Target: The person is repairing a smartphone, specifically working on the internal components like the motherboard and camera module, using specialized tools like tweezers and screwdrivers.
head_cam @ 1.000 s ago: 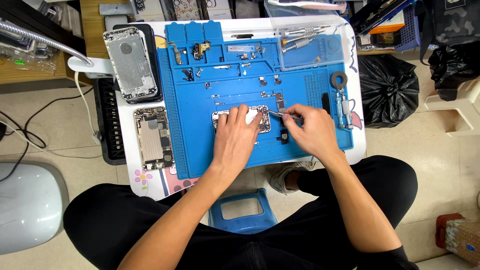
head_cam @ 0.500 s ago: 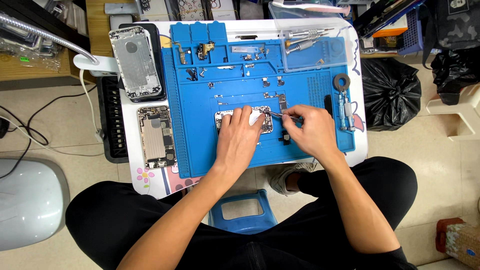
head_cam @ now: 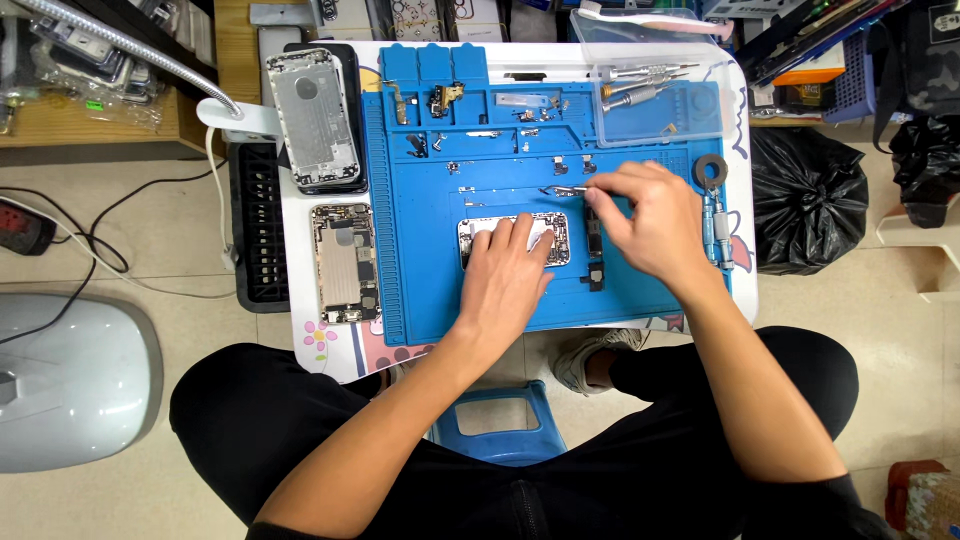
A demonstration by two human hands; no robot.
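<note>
Since a moment ago, right hand [head_cam: 650, 225] has lifted its tweezers [head_cam: 570, 190] toward frame centre-top, fingers pinching them; left hand [head_cam: 508, 275] presses flat on the phone board [head_cam: 555, 235].

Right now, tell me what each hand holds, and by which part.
The right hand pinches slim metal tweezers near their rear end. The left hand grips nothing; its fingers press flat on the small circuit board.

Repair mat [head_cam: 430, 280]: bright blue
Small table [head_cam: 745, 290]: white, patterned with cartoon flowers
Opened phone shell [head_cam: 345, 262]: silver, gold-toned inside
Bin bag [head_cam: 805, 200]: black
Stool [head_cam: 495, 425]: blue
Trousers [head_cam: 330, 420]: black
</note>
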